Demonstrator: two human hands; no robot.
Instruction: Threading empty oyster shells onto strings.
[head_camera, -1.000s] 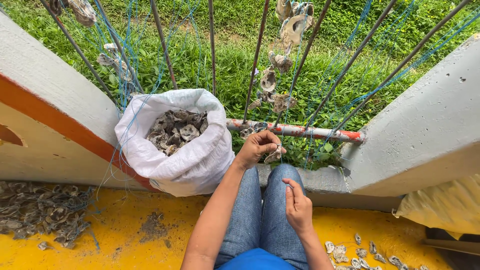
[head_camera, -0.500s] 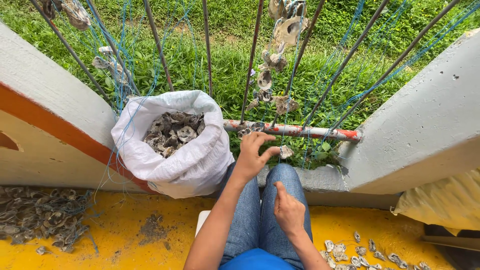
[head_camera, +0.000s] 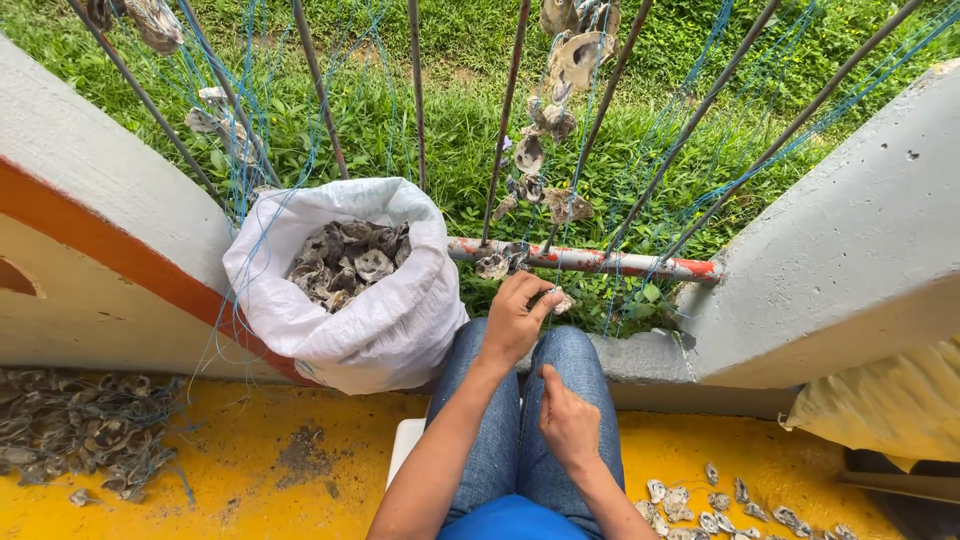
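My left hand (head_camera: 515, 318) reaches forward over my knees and pinches a small grey oyster shell (head_camera: 561, 301) just below the rusty red-and-white pipe (head_camera: 600, 262). My right hand (head_camera: 567, 422) rests lower, over my right thigh, with its fingers curled together and the thumb up. Whether a thin line runs between them is too fine to tell. Strings of shells (head_camera: 556, 130) hang on blue cord (head_camera: 640, 170) in front of me. A white woven sack (head_camera: 400, 320) full of oyster shells (head_camera: 345, 262) stands to the left of my left knee.
Slanted metal rods (head_camera: 318, 90) and blue cords rise over grass. Concrete walls close in on the left (head_camera: 90, 200) and right (head_camera: 860, 260). A heap of shells and tangled cord (head_camera: 70, 430) lies on the yellow floor at left. Loose shells (head_camera: 720, 500) lie at right.
My left hand has shifted slightly right and down with the shell, away from the pipe. My right hand has closed its fingers and stayed over my thigh.
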